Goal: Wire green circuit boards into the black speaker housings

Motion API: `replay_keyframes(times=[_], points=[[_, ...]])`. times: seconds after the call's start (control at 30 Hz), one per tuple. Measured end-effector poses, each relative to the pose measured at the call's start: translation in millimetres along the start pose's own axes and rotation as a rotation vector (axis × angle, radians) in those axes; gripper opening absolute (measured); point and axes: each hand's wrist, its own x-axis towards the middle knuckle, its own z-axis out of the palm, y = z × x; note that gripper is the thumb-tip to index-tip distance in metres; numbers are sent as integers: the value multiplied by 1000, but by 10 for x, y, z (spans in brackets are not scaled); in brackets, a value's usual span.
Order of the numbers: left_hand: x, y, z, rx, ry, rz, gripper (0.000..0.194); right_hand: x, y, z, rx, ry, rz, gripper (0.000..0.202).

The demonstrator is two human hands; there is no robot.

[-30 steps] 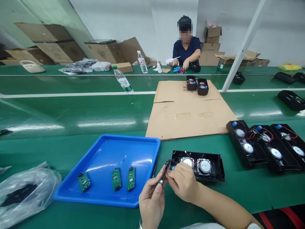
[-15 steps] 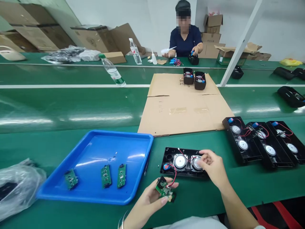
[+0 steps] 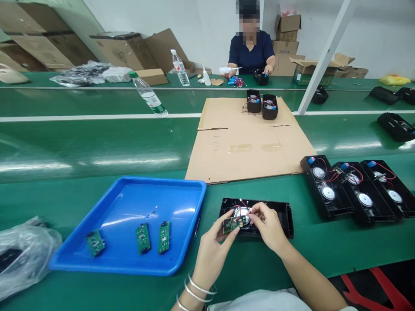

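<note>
My left hand [image 3: 216, 237] grips a small green circuit board [image 3: 229, 225] between thumb and fingers, tilted over the near side of a black speaker housing [image 3: 282, 218]. My right hand [image 3: 268, 225] is closed in a pinch at the board's right end, where a thin red wire [image 3: 247, 207] runs into the fingertips. The exact point it pinches is small and partly hidden. Behind the board shows one round white speaker [image 3: 242, 213]; my right hand covers the other. The housing lies flat on the green table.
To the left, a blue tray [image 3: 119, 268] holds three circuit boards [image 3: 142, 238]. Several wired speaker housings [image 3: 327, 190] stand at right. A cardboard sheet [image 3: 249, 160] lies beyond, bearing two housings [image 3: 269, 107]. A plastic bag [image 3: 29, 255] is at far left. A co-worker [image 3: 251, 52] sits opposite.
My left hand has lifted the board up and forward over the housing. My right hand has moved left from the right-hand speaker to the board and closed in a pinch.
</note>
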Motion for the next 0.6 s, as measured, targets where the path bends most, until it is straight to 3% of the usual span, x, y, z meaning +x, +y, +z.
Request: replay_keyframes(times=[0.23,0.47,0.6], points=[[64,0,20,29,0,29,35,-85,11,14,-275,3,-413,20],[90,45,5,37,-126,17,32,-151,72,74,-576,55,-571,26],[95,35,14,0,-130,-6,39,-155,54,74,-678,29,-645,29]])
